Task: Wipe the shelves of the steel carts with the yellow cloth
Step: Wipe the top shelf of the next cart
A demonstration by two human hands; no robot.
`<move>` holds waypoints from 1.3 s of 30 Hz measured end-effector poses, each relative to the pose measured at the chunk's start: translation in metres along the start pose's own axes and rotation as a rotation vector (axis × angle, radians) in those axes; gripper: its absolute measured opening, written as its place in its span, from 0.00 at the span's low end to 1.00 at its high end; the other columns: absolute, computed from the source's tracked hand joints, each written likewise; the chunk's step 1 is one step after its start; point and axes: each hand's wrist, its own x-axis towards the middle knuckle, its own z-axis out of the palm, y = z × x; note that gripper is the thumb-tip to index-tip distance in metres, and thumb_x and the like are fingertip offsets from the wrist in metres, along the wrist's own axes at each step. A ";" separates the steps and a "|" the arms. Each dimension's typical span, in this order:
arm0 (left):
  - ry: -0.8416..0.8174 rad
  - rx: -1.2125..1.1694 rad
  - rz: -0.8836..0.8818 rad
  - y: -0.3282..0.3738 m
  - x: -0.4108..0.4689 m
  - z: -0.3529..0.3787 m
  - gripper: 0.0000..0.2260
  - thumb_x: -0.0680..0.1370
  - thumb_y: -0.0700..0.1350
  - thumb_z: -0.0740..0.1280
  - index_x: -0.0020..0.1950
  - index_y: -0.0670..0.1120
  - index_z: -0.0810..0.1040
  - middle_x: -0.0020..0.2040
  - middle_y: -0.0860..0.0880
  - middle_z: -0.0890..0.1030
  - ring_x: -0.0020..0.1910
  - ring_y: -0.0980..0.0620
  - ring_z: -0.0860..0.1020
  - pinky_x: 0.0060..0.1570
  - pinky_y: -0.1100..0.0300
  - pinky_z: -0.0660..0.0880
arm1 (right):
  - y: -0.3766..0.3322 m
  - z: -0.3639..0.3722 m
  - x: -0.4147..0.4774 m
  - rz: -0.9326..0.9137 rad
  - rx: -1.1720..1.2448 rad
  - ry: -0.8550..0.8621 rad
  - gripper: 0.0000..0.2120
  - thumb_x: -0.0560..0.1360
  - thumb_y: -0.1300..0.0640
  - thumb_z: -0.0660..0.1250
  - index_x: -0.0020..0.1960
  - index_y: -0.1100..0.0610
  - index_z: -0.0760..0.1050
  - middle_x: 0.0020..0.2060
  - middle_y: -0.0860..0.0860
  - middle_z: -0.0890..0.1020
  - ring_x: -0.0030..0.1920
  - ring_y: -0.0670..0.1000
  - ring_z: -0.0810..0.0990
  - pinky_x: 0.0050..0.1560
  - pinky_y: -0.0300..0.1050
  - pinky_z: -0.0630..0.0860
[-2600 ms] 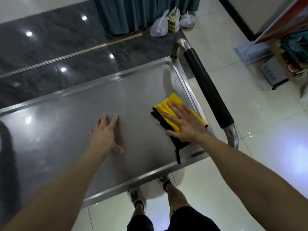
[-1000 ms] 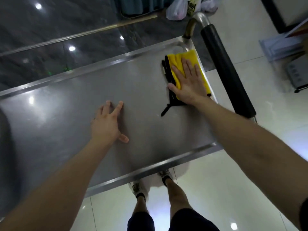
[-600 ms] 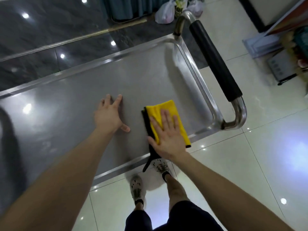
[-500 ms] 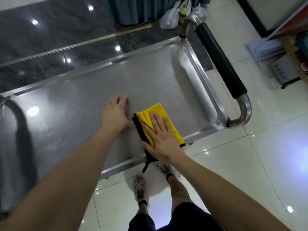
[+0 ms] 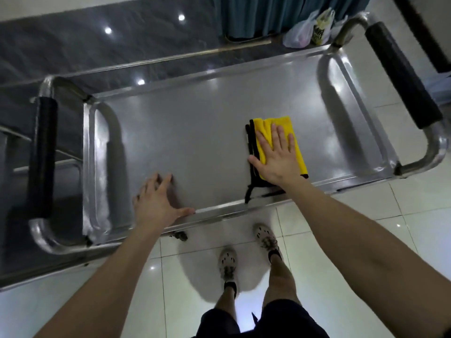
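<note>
The right hand [image 5: 275, 157] is lying flat, fingers straight and slightly spread, pressing down on the cloth [image 5: 289, 126] and gripping nothing. The cloth is sitting folded under the palm, its yellow far end sticking out past the fingertips, its black edge showing along the thumb side, and a black strip trailing from under the wrist toward the near rim. It is resting on the right half of the cart's top shelf [image 5: 195, 132], closer to the near rim than the far one and well apart from the right handle [image 5: 402, 76]. The left hand [image 5: 156, 203] is resting open on the shelf left of the cloth and apart from it, fingertips on the steel and the thumb stretching along the near rim. A second black-wrapped handle [image 5: 41, 157] is capping the cart's left end. Beyond the far rim, plastic bags [image 5: 307, 30] are sitting on the floor by a curtain [image 5: 268, 13], and the person's shoes [image 5: 228, 262] are showing on the pale tiles below the near rim
</note>
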 end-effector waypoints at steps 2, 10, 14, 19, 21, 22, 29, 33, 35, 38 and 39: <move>0.030 0.016 0.000 0.000 0.005 0.005 0.63 0.58 0.84 0.73 0.86 0.62 0.53 0.87 0.48 0.55 0.85 0.40 0.58 0.79 0.32 0.63 | -0.032 0.001 0.021 -0.017 0.016 0.010 0.40 0.83 0.27 0.47 0.87 0.42 0.40 0.87 0.56 0.38 0.86 0.57 0.35 0.84 0.66 0.38; -0.062 -0.163 0.104 -0.032 0.008 -0.024 0.38 0.76 0.65 0.77 0.83 0.58 0.69 0.83 0.48 0.68 0.79 0.42 0.70 0.77 0.45 0.70 | -0.131 0.030 -0.044 -0.562 -0.077 -0.051 0.37 0.84 0.30 0.47 0.88 0.45 0.44 0.87 0.56 0.40 0.86 0.56 0.35 0.84 0.67 0.41; 0.420 -0.193 0.102 -0.099 -0.017 -0.056 0.19 0.80 0.47 0.73 0.72 0.50 0.80 0.69 0.45 0.79 0.68 0.41 0.78 0.71 0.43 0.75 | -0.127 0.027 -0.079 -0.634 -0.060 -0.080 0.35 0.86 0.31 0.50 0.88 0.42 0.46 0.87 0.52 0.41 0.86 0.54 0.37 0.84 0.64 0.41; 0.652 -0.195 -0.115 -0.180 -0.048 -0.071 0.27 0.84 0.53 0.69 0.80 0.47 0.67 0.78 0.38 0.67 0.76 0.35 0.69 0.75 0.36 0.67 | -0.132 0.025 -0.091 -0.518 -0.042 -0.015 0.30 0.88 0.38 0.55 0.86 0.43 0.50 0.87 0.54 0.47 0.87 0.58 0.42 0.83 0.66 0.46; 0.476 -0.424 -0.254 -0.194 -0.050 -0.068 0.32 0.86 0.57 0.65 0.86 0.46 0.58 0.80 0.37 0.65 0.76 0.32 0.70 0.74 0.34 0.70 | -0.143 0.033 -0.097 -0.471 -0.058 -0.003 0.30 0.88 0.37 0.53 0.86 0.42 0.48 0.87 0.55 0.44 0.86 0.59 0.39 0.83 0.66 0.44; 0.388 -0.516 -0.294 -0.198 -0.050 -0.065 0.32 0.87 0.58 0.63 0.87 0.48 0.56 0.80 0.37 0.67 0.74 0.31 0.72 0.72 0.34 0.72 | -0.150 0.037 -0.101 -0.451 -0.055 0.008 0.31 0.88 0.37 0.52 0.86 0.42 0.47 0.87 0.55 0.43 0.86 0.59 0.38 0.83 0.67 0.44; 0.532 -0.628 -0.206 -0.211 -0.043 -0.040 0.27 0.87 0.58 0.65 0.83 0.51 0.64 0.71 0.43 0.78 0.68 0.39 0.79 0.68 0.39 0.78 | -0.269 0.069 -0.111 -0.676 0.019 0.042 0.31 0.88 0.35 0.51 0.87 0.43 0.52 0.87 0.58 0.47 0.87 0.62 0.40 0.82 0.72 0.46; 0.622 -0.646 -0.163 -0.217 -0.038 -0.029 0.27 0.86 0.55 0.67 0.83 0.50 0.66 0.67 0.44 0.80 0.65 0.44 0.80 0.66 0.46 0.79 | -0.335 0.077 -0.077 -0.794 0.023 0.000 0.30 0.86 0.32 0.48 0.86 0.37 0.52 0.88 0.52 0.47 0.87 0.57 0.38 0.83 0.69 0.41; 0.667 -0.640 -0.152 -0.217 -0.036 -0.027 0.27 0.86 0.53 0.68 0.84 0.50 0.67 0.65 0.44 0.81 0.63 0.45 0.81 0.64 0.47 0.80 | -0.348 0.072 -0.038 -0.798 0.000 0.012 0.31 0.85 0.31 0.49 0.86 0.35 0.51 0.88 0.51 0.48 0.87 0.55 0.40 0.83 0.67 0.42; 0.707 -0.634 -0.142 -0.215 -0.032 -0.026 0.27 0.86 0.52 0.68 0.84 0.48 0.68 0.62 0.43 0.82 0.60 0.45 0.82 0.61 0.50 0.80 | -0.366 0.053 0.029 -0.653 0.016 0.055 0.31 0.85 0.31 0.49 0.86 0.38 0.54 0.88 0.52 0.51 0.87 0.56 0.43 0.83 0.66 0.44; 0.711 -0.633 -0.131 -0.215 -0.030 -0.026 0.27 0.86 0.52 0.68 0.84 0.48 0.68 0.62 0.44 0.82 0.59 0.46 0.82 0.60 0.53 0.80 | -0.374 0.050 0.044 -0.594 0.025 0.049 0.32 0.85 0.31 0.48 0.86 0.39 0.54 0.88 0.53 0.50 0.87 0.57 0.43 0.83 0.67 0.44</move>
